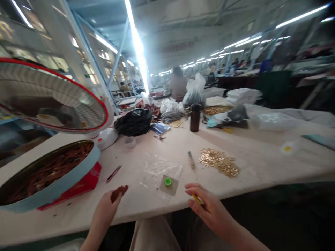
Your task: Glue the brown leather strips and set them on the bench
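Observation:
My left hand is closed on some brown strips near the table's front edge. To the right, my right hand grips a thin yellow tool, most of it hidden by the fingers. Between the hands a small green cap sits on a grey-brown square, beside clear plastic film. A heap of gold-coloured metal rings lies beyond my right hand, with a slim tool left of it. Small snips lie beyond my left hand.
A round tray of brown pieces rests on a red base at left, below a red-rimmed fan. Farther back are a black bag, a dark bottle, white bags and a person.

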`<move>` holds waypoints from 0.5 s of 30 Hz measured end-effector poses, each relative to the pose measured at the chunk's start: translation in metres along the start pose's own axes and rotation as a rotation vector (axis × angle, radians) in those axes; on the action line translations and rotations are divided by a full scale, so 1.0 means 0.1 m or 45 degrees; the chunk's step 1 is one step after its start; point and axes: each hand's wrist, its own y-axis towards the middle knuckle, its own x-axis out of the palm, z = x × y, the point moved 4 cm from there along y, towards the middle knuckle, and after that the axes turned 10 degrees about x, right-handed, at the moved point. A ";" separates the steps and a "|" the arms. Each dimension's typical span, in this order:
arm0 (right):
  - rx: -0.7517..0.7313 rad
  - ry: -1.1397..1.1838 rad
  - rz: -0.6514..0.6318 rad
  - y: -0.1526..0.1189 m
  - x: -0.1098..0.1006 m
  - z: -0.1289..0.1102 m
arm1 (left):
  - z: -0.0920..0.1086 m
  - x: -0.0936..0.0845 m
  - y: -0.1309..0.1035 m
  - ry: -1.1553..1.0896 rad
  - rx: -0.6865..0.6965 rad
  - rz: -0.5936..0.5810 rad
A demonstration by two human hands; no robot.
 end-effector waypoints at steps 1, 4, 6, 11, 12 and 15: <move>0.000 -0.062 0.011 -0.01 -0.06 0.02 | 0.09 0.03 0.02 -0.042 0.027 0.022; 0.021 -0.255 0.037 -0.06 -0.20 0.10 | 0.37 0.09 0.02 -0.140 0.052 0.222; 0.066 -0.377 0.050 -0.08 -0.27 0.20 | 0.50 0.14 0.00 -0.173 0.044 0.359; 0.158 -0.659 0.054 -0.06 -0.38 0.56 | 0.46 0.40 0.05 -0.289 -0.039 0.464; 0.158 -0.704 0.051 -0.03 -0.39 0.64 | 0.41 0.47 0.06 -0.320 -0.055 0.446; 0.091 -0.799 0.047 0.08 -0.39 0.83 | 0.33 0.64 0.05 -0.398 -0.099 0.352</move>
